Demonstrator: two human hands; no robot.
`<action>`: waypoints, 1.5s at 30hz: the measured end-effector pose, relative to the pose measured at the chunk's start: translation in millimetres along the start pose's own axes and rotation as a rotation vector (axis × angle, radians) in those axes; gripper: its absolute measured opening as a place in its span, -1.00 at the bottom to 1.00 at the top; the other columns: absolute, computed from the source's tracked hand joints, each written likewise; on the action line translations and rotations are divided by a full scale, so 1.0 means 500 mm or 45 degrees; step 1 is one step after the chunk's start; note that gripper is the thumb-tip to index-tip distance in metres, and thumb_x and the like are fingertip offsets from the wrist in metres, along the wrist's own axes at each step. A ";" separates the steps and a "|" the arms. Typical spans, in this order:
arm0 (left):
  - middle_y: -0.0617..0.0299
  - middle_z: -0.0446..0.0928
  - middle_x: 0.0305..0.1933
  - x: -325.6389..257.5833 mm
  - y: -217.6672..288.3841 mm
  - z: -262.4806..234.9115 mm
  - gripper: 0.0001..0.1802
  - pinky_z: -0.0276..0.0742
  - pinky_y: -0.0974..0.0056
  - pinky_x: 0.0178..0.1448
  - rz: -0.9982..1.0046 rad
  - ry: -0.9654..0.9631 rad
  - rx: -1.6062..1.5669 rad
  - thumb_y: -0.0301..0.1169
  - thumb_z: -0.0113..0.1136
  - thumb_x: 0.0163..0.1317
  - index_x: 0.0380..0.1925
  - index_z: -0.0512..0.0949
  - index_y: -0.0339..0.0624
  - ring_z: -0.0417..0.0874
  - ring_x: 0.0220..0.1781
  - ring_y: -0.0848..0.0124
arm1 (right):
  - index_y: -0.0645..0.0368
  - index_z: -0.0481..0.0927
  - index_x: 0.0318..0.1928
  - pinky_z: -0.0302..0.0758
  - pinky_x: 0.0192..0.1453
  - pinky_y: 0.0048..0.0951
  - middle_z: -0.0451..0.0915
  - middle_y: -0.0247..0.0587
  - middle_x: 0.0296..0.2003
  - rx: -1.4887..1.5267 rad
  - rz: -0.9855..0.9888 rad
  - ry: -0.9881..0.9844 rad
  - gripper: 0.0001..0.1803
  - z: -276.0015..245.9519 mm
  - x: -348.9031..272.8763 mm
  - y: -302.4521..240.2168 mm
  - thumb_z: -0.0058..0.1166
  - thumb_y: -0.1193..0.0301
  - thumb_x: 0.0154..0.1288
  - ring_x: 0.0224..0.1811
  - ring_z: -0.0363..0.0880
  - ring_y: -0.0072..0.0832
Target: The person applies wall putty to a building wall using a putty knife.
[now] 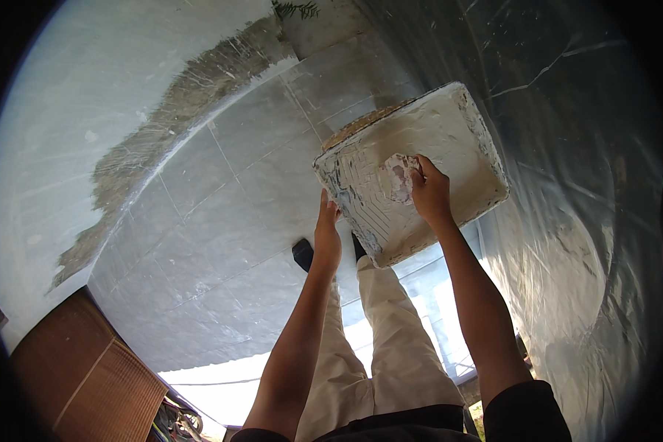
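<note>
A paint tray (460, 147), coated inside with off-white paint and ribbed at one end, is in front of me at a slant. Its rim is crusted with dried paint. Against its left edge, my left hand (328, 232) is closed on the rim, with part of the fingers hidden. My right hand (432, 188) is over the middle of the tray, its fingers pinched on a small paint-smeared piece (401, 177) with white and pinkish patches. That piece touches the paint; its exact kind I cannot make out.
Under the tray's far edge shows a brown rough-edged thing (368, 121). Clear plastic sheeting (567, 243) hangs on the right. A pale wall (125, 88) with a bare grey band (191, 88) rises on the left above grey floor tiles (221, 199). Brown corrugated material (88, 368) stands lower left.
</note>
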State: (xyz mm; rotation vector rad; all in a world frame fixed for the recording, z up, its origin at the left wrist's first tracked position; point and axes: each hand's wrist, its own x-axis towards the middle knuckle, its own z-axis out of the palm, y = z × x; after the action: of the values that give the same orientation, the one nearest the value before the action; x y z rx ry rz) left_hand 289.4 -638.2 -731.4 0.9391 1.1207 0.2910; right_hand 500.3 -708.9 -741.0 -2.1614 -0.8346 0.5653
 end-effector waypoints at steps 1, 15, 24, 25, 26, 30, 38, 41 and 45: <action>-0.15 -0.04 0.59 -0.002 0.002 0.001 -0.16 -0.15 -0.01 0.59 -0.019 0.005 -0.008 0.20 -0.36 0.46 0.56 -0.17 -0.02 0.10 0.57 -0.04 | 0.32 0.53 0.12 0.54 -0.17 -0.36 0.65 0.07 -0.33 -0.006 0.054 -0.030 -0.63 -0.002 0.000 -0.003 0.11 0.56 0.29 -0.32 0.67 -0.22; -0.11 -0.02 0.59 0.005 -0.008 0.002 -0.15 -0.16 0.00 0.60 0.012 0.007 -0.029 0.21 -0.37 0.47 0.56 -0.16 -0.05 0.08 0.58 0.00 | 0.28 0.51 0.15 0.55 -0.21 -0.38 0.69 -0.03 -0.24 0.116 0.221 -0.051 -0.63 0.037 -0.013 0.045 0.01 0.55 0.34 -0.38 0.66 -0.40; -0.07 -0.02 0.60 0.009 -0.001 -0.001 -0.16 -0.11 -0.04 0.57 -0.087 0.091 0.045 0.22 -0.32 0.45 0.56 -0.13 0.01 0.08 0.58 0.03 | 0.29 0.50 0.16 0.54 -0.26 -0.40 0.67 -0.07 -0.34 0.199 0.190 -0.040 -0.62 0.017 -0.001 0.027 0.03 0.54 0.34 -0.47 0.57 -0.49; -0.06 -0.02 0.60 0.015 -0.007 -0.010 -0.15 -0.09 -0.04 0.56 -0.051 0.132 0.113 0.22 -0.31 0.44 0.56 -0.13 0.00 0.08 0.58 0.04 | 0.29 0.52 0.10 0.54 -0.18 -0.30 0.67 0.01 -0.32 0.187 0.174 -0.032 -0.65 0.010 0.010 0.003 0.06 0.52 0.31 -0.35 0.63 -0.27; -0.05 -0.02 0.60 0.021 -0.012 -0.020 -0.14 -0.08 -0.05 0.55 -0.016 0.173 0.180 0.23 -0.30 0.44 0.56 -0.12 0.00 0.08 0.59 0.05 | 0.28 0.55 0.04 0.54 -0.11 -0.21 0.66 0.09 -0.30 0.174 0.158 -0.025 -0.68 0.010 0.020 -0.012 0.09 0.51 0.28 -0.22 0.68 -0.05; -0.02 -0.01 0.60 0.054 -0.017 -0.033 -0.15 -0.05 -0.05 0.54 0.005 0.197 0.188 0.21 -0.29 0.44 0.56 -0.10 -0.01 0.07 0.59 0.07 | 0.30 0.51 0.13 0.56 -0.15 -0.33 0.68 0.07 -0.27 0.058 0.032 -0.011 -0.64 0.019 0.047 -0.019 0.05 0.53 0.34 -0.29 0.70 -0.24; 0.01 0.03 0.59 0.058 -0.014 -0.036 -0.17 -0.06 -0.04 0.54 0.035 0.178 0.181 0.18 -0.29 0.45 0.55 -0.06 -0.05 0.08 0.59 0.10 | 0.30 0.54 0.09 0.55 -0.09 -0.31 0.68 0.10 -0.23 0.048 0.100 -0.047 -0.67 0.025 0.050 -0.041 0.08 0.53 0.31 -0.21 0.70 -0.13; 0.01 0.04 0.59 0.059 -0.012 -0.031 -0.18 -0.06 -0.03 0.54 0.042 0.168 0.178 0.17 -0.30 0.46 0.55 -0.05 -0.06 0.08 0.59 0.11 | 0.30 0.54 0.07 0.55 -0.07 -0.28 0.68 0.09 -0.24 0.024 0.082 0.049 -0.68 0.041 0.047 -0.011 0.07 0.54 0.31 -0.20 0.70 -0.12; 0.01 0.05 0.59 0.056 -0.012 -0.039 -0.19 -0.07 -0.03 0.55 0.041 0.171 0.189 0.15 -0.31 0.46 0.54 -0.04 -0.08 0.09 0.59 0.12 | 0.29 0.55 0.07 0.54 -0.05 -0.26 0.69 0.07 -0.24 0.048 0.215 0.004 -0.68 0.063 0.032 -0.045 0.06 0.53 0.31 -0.18 0.70 -0.12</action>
State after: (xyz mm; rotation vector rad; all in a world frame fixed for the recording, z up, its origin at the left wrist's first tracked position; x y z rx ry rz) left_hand 283.6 -614.6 -756.3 1.0821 1.2642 0.3035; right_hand 483.7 -671.0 -745.7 -2.2104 -0.6376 0.6570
